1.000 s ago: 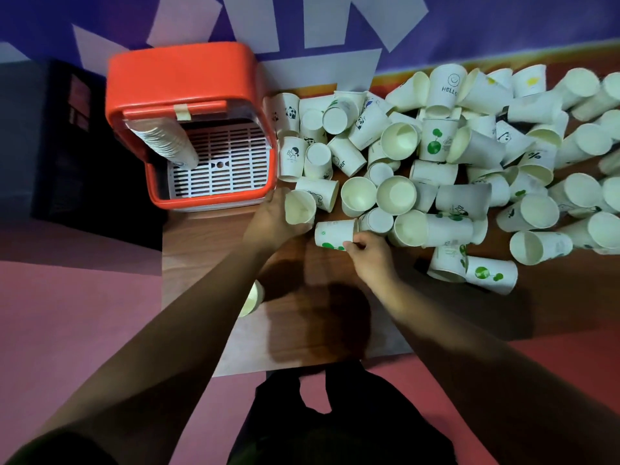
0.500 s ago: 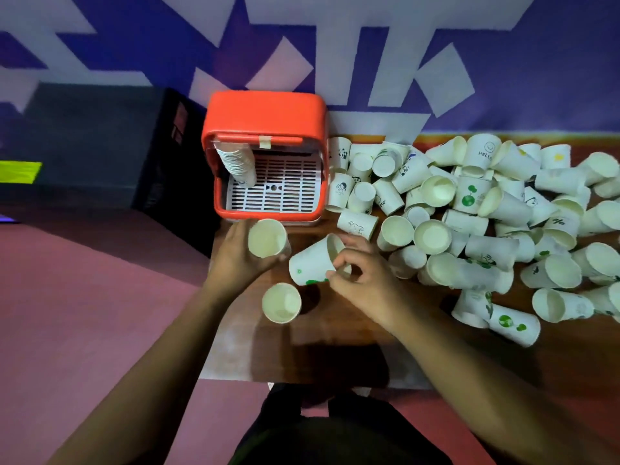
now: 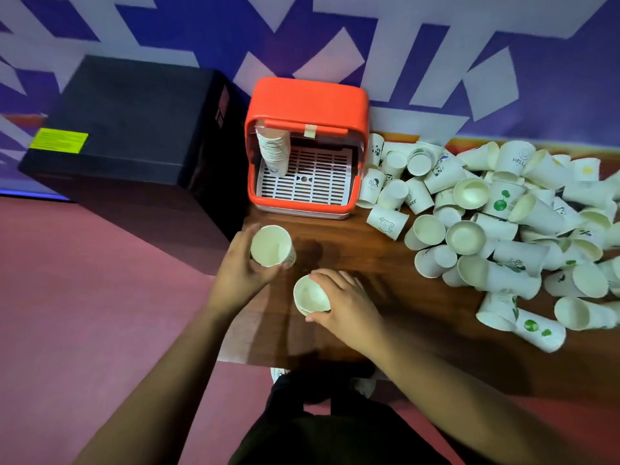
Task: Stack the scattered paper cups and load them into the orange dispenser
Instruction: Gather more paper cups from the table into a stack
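Left hand grips its stack, freshly fed; right hand has dropped to the counter, fingers curled round the upright cup, likely next to nest.

A single head-worn wide-angle camera looks steeply down, close over the brown wooden desk at frame centre.

You stood in an indoor room that looked like an office or event space; the view did not settle which. Behind the dispenser ran a purple wall painted with big white shapes. The dispenser sat on a wood table, with loose cups heaped to its right. To its left stood a black box bearing a yellow label, and a pink floor spread lower down on that side.
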Demonstrator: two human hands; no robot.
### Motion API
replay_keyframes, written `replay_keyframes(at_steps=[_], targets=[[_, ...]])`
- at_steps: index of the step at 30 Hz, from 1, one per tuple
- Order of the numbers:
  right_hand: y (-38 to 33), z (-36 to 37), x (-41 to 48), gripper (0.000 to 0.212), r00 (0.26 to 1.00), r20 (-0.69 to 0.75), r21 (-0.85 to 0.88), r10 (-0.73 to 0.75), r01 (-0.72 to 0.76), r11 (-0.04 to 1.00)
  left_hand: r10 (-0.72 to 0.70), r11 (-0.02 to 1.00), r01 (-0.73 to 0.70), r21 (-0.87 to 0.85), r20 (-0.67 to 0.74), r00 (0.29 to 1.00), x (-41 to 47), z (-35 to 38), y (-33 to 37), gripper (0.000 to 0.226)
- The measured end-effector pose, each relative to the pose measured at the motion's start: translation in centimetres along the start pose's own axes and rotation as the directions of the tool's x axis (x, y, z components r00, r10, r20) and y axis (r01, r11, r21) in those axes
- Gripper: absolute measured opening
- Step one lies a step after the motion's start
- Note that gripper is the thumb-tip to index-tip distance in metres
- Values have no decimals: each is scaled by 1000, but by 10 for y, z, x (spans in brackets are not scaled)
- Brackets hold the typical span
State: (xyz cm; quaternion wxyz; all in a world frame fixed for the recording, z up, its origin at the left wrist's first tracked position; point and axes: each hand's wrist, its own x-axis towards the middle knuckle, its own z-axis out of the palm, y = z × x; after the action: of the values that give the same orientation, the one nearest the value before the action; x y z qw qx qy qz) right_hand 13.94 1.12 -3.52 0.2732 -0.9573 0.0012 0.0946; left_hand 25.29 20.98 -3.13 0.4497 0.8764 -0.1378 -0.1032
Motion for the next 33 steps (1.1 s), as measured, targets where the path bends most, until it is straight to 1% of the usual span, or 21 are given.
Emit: replay_keyframes(at_steps=[3,5,6,8,9,10,11,14,17,21,25,30,33], targets=[[3,11,0,76,999,18,32,38,-39,999,34,997,-33,-64,20,999,-3,-2,4,71],[7,9,-1,75,993,20,117,114,-116,986,66,995,-61,-83,66,996,-4,-4,7,72],[8,5,-1,71,983,12,205,182,-181,962,87,993,-79,-89,94,992,-3,-5,9,73],[8,-9,-2,59,948,-5,412,318,-287,864,139,987,-125,-98,156,978,-3,-6,12,76],[7,-17,-2,54,936,-9,504,351,-299,810,168,983,-150,-107,184,968,-3,-5,15,76],[7,-24,-1,51,936,-19,566,352,-280,776,192,978,-169,-123,211,959,-3,-4,18,76],[6,-31,-2,49,945,-26,599,328,-248,762,213,973,-184,-139,238,948,-4,-2,20,75],[5,-38,-5,48,970,20,602,243,-205,772,246,966,-199,-164,346,905,-7,4,23,79],[6,-33,-7,51,968,52,603,245,-226,765,236,968,-173,-180,424,875,-9,10,18,83],[6,-26,-5,56,965,54,617,258,-236,751,221,973,-168,-157,431,875,-9,15,12,85],[8,-30,-11,57,963,55,608,263,-242,756,176,982,-124,-144,442,880,-13,20,7,83],[15,-19,-16,60,959,114,506,259,-281,816,89,996,-76,-46,487,869,-18,32,-8,83],[20,-5,-17,62,961,131,442,245,-278,853,47,999,-32,-38,521,852,-23,37,-19,85]])
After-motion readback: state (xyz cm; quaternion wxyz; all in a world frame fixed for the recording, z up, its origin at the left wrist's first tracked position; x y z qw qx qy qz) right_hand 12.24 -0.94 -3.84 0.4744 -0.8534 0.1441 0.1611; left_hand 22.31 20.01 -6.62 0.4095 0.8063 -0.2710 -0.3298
